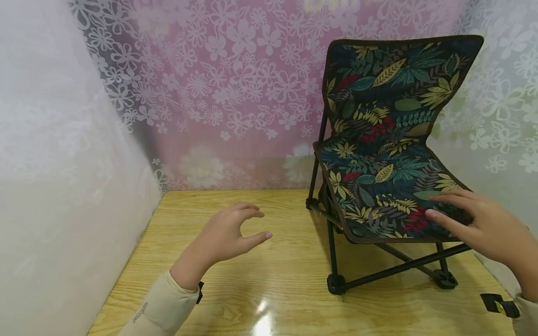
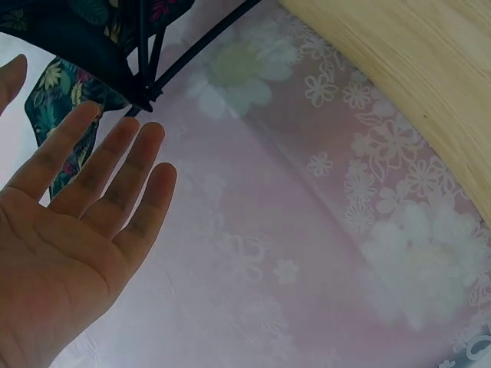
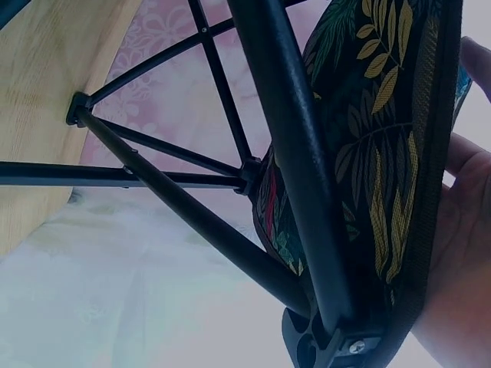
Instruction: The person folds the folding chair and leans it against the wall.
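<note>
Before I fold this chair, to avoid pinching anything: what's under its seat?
Under the seat, crossed black tubes, black feet and wood-grain surface show. In the head view, the seat covers the area farther back.

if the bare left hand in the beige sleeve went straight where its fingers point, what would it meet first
Probably the black tubular frame of the dark, leaf-patterned fabric chair, though depth is unclear; the left hand might pass in front.

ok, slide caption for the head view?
Folding chair set up on a wood-grain surface, right hand by its seat, empty left hand off to its side.
</note>
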Tool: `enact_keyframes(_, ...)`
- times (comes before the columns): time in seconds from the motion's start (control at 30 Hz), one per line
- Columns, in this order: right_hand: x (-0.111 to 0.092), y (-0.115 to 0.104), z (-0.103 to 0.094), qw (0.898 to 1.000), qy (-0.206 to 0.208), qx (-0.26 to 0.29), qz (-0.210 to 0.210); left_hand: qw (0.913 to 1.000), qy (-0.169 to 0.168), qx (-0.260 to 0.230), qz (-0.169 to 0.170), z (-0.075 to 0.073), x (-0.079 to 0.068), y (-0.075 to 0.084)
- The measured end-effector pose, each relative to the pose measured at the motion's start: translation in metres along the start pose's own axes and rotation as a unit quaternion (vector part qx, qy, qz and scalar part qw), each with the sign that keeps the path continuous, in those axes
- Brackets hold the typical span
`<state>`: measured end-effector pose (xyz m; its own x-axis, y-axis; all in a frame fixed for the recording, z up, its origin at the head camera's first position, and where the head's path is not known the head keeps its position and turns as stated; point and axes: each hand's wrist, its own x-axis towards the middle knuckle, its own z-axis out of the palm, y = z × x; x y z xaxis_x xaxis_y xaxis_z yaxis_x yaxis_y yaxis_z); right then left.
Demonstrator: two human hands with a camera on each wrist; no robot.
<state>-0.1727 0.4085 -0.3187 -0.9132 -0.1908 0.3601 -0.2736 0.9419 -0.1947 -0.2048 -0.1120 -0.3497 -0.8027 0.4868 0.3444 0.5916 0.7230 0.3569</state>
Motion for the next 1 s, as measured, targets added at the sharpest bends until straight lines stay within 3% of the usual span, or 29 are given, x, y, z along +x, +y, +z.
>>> enact_keyframes(1.0,-0.020,0.010,0.001,0.999,0.031,0.011,0.025,0.9971,0.021,-0.020,0.071,0.015,0.020,0.029)
